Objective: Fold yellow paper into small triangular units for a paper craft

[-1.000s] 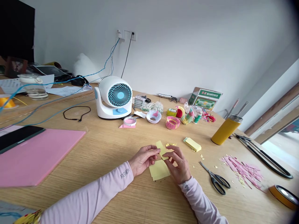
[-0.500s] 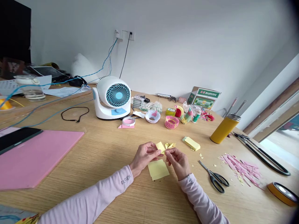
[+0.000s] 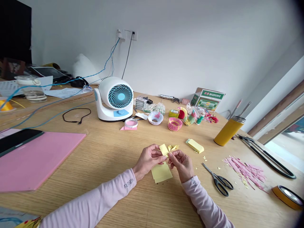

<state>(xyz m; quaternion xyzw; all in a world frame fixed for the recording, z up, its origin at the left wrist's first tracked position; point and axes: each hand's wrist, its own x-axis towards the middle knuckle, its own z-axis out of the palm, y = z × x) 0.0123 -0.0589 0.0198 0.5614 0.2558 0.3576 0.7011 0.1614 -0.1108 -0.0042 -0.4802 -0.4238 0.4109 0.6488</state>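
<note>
Between my fingertips is a small piece of yellow paper (image 3: pixel 163 149), partly folded. My left hand (image 3: pixel 149 161) pinches it from the left, thumb toward me. On its other side my right hand (image 3: pixel 181 163) pinches the same paper, and the two thumbs almost meet. Just behind the fingers lie several small folded yellow paper pieces (image 3: pixel 173 147) on the table. Below my hands rests a stack of yellow paper squares (image 3: pixel 162 173), its top edge partly covered by my fingers. My fingertips hide part of the fold.
Right of my hands lie black-handled scissors (image 3: pixel 219 180), yellow paper strips (image 3: pixel 195 145) and pink paper scraps (image 3: pixel 245 171). A yellow tumbler (image 3: pixel 228 131) and a tape roll (image 3: pixel 287 197) stand farther right. Behind are a white fan (image 3: pixel 114 101) and a pink folded-paper bowl (image 3: pixel 174 124). Pink sheets (image 3: pixel 54 155) lie left.
My right thumb and fingers have shifted slightly left and up, closer to my left thumb on the yellow paper. Both hands still hold it.
</note>
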